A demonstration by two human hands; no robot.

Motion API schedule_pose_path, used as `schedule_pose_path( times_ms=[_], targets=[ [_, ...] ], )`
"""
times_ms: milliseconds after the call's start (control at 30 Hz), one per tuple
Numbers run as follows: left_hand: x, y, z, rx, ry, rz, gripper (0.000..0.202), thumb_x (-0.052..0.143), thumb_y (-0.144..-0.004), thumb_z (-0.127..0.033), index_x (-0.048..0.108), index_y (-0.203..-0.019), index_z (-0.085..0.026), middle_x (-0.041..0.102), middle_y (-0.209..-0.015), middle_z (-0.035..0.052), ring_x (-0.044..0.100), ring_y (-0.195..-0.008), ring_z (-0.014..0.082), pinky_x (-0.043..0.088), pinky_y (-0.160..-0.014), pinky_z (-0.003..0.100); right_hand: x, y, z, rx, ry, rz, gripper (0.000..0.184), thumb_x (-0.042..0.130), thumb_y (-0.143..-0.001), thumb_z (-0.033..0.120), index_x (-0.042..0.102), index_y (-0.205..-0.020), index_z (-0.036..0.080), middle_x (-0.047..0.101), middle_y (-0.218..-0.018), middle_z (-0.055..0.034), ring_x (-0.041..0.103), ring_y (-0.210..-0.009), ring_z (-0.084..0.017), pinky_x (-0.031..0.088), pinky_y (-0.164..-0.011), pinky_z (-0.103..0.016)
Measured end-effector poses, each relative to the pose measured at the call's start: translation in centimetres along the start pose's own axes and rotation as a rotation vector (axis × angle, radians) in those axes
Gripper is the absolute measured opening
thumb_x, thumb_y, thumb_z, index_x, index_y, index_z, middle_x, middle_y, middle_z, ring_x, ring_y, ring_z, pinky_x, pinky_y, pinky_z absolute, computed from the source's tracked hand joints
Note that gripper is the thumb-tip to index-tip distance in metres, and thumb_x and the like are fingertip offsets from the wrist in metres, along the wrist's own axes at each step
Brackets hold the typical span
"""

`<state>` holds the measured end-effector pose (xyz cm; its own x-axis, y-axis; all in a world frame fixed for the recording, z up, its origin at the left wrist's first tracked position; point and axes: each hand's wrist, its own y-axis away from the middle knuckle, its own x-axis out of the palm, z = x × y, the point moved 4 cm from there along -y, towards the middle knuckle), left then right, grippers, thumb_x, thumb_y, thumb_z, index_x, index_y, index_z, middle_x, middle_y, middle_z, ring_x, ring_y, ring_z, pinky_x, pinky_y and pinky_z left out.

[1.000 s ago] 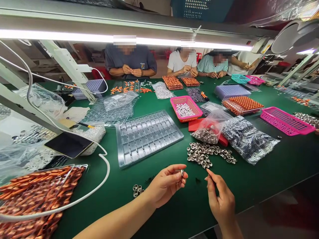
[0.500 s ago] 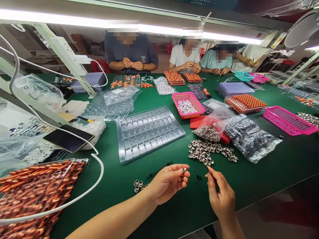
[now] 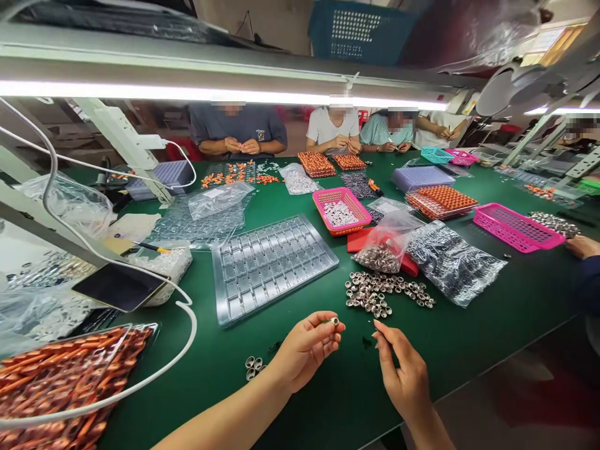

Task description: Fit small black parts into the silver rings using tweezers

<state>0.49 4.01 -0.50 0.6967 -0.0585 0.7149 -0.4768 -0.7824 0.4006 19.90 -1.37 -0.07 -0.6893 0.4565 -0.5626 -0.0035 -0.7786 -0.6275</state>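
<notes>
Between the thumb and fingertips of my left hand (image 3: pixel 307 350) is a small silver metal cap (image 3: pixel 334 320), its round opening showing. To the right, a short gap away, my right hand (image 3: pixel 404 369) is closed in a pinch. Something thin and dark seems to lie in its fingers, too hidden to name. A tiny pale speck (image 3: pixel 369 321) shows near those fingertips. Beyond both hands, a loose pile of similar metal caps (image 3: pixel 375 292) is spread on the green table (image 3: pixel 300 412). Several more caps (image 3: pixel 250 362) sit left of my left forearm, near a partly hidden black strip (image 3: pixel 275 345).
A clear compartment tray (image 3: pixel 276 265) lies ahead. Behind the pile are a bag of caps (image 3: pixel 377 256), a silvery bag (image 3: pixel 457 262) and a pink basket (image 3: pixel 363 215). Orange parts (image 3: pixel 60 387) and a phone (image 3: pixel 120 286) are left. Co-workers sit opposite; another person's hand (image 3: pixel 584 247) is far right.
The view has tilted up, and the table contents sit farther left in it. The cap in my left hand now shows its opening more. Another person's hand has appeared at the right edge.
</notes>
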Motion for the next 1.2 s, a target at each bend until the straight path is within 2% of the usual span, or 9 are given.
schedule_pose_path(
  times_ms=[167, 300, 467, 567, 633, 800, 933, 1033, 1200],
  targets=[
    [1.4, 0.3, -1.1, 0.143, -0.216, -0.024, 0.038, 0.094, -0.065, -0.030, 0.070, -0.090, -0.015, 0.076, -0.088, 0.0085, 0.065, -0.072, 0.0123, 0.050, -0.068, 0.022, -1.9, 0.0, -1.3, 0.167, -0.076, -0.169, 0.022, 0.049, -0.099, 0.023, 0.063, -0.115, 0.020, 0.067, -0.098, -0.0078, 0.068, -0.082, -0.016, 0.059, -0.072, -0.026],
    [4.5, -1.0, -2.1, 0.268, -0.399, 0.018, 0.039, 0.093, -0.063, -0.034, 0.072, -0.089, -0.014, 0.077, -0.085, 0.0086, 0.064, -0.069, 0.0133, 0.048, -0.066, 0.023, -3.9, -0.2, -3.0, 0.288, -0.177, -0.239, 0.024, 0.050, -0.100, 0.031, 0.064, -0.116, 0.020, 0.067, -0.091, -0.0056, 0.065, -0.069, -0.013, 0.058, -0.062, -0.021],
    [11.8, -6.2, -1.9, 0.386, -0.525, 0.127, 0.052, 0.094, -0.057, -0.042, 0.072, -0.097, -0.016, 0.077, -0.085, 0.0073, 0.066, -0.069, 0.0161, 0.050, -0.068, 0.027, -7.5, -1.6, -6.4, 0.322, -0.258, -0.354, 0.030, 0.052, -0.099, 0.039, 0.066, -0.116, 0.019, 0.071, -0.085, -0.0058, 0.067, -0.067, -0.015, 0.059, -0.063, -0.023],
    [16.9, -10.1, -0.8, 0.425, -0.582, 0.213, 0.049, 0.093, -0.057, -0.043, 0.073, -0.092, -0.015, 0.077, -0.083, 0.0079, 0.067, -0.072, 0.0181, 0.051, -0.070, 0.028, -10.0, -2.4, -9.6, 0.338, -0.323, -0.476, 0.037, 0.052, -0.098, 0.043, 0.066, -0.121, 0.018, 0.073, -0.083, -0.0066, 0.069, -0.062, -0.017, 0.059, -0.057, -0.024],
    [20.0, -12.8, 0.0, 0.454, -0.620, 0.261, 0.044, 0.091, -0.060, -0.043, 0.073, -0.088, -0.014, 0.077, -0.082, 0.0084, 0.068, -0.073, 0.0196, 0.051, -0.070, 0.028, -11.1, -3.0, -11.7, 0.349, -0.352, -0.495, 0.040, 0.051, -0.099, 0.044, 0.064, -0.127, 0.018, 0.075, -0.081, -0.0060, 0.069, -0.057, -0.016, 0.058, -0.051, -0.023],
    [25.5, -19.3, 0.6, 0.555, -0.681, 0.282, 0.033, 0.091, -0.057, -0.034, 0.073, -0.079, -0.017, 0.076, -0.080, 0.0059, 0.069, -0.081, 0.0219, 0.050, -0.076, 0.029, -13.0, -6.1, -14.4, 0.242, -0.126, -0.489, 0.039, 0.044, -0.102, 0.037, 0.058, -0.133, 0.019, 0.073, -0.076, -0.0035, 0.068, -0.054, -0.015, 0.057, -0.052, -0.021],
    [27.5, -23.4, 0.3, 0.587, -0.711, 0.261, 0.031, 0.091, -0.053, -0.030, 0.073, -0.074, -0.017, 0.075, -0.075, 0.0040, 0.067, -0.076, 0.0203, 0.049, -0.076, 0.029, -14.2, -9.8, -15.8, 0.160, 0.209, -0.460, 0.033, 0.034, -0.104, 0.027, 0.058, -0.121, 0.014, 0.076, -0.093, -0.0117, 0.076, -0.076, -0.018, 0.060, -0.066, -0.023],
    [28.0, -25.1, -0.2, 0.577, -0.723, 0.239, 0.032, 0.092, -0.051, -0.029, 0.073, -0.073, -0.016, 0.075, -0.073, 0.0039, 0.067, -0.074, 0.0193, 0.048, -0.075, 0.029, -14.4, -11.8, -17.1, 0.161, 0.281, -0.420, 0.029, 0.034, -0.102, 0.023, 0.061, -0.110, 0.016, 0.076, -0.085, -0.0088, 0.075, -0.072, -0.019, 0.058, -0.061, -0.025],
    [27.9, -26.6, -0.4, 0.503, -0.723, 0.224, 0.039, 0.093, -0.054, -0.034, 0.073, -0.081, -0.014, 0.077, -0.085, 0.0083, 0.069, -0.076, 0.0194, 0.050, -0.073, 0.029, -13.9, -12.9, -18.3, 0.177, 0.346, -0.428, 0.027, 0.037, -0.100, 0.020, 0.061, -0.112, 0.015, 0.075, -0.083, -0.0093, 0.075, -0.069, -0.022, 0.055, -0.058, -0.029]
  ],
)
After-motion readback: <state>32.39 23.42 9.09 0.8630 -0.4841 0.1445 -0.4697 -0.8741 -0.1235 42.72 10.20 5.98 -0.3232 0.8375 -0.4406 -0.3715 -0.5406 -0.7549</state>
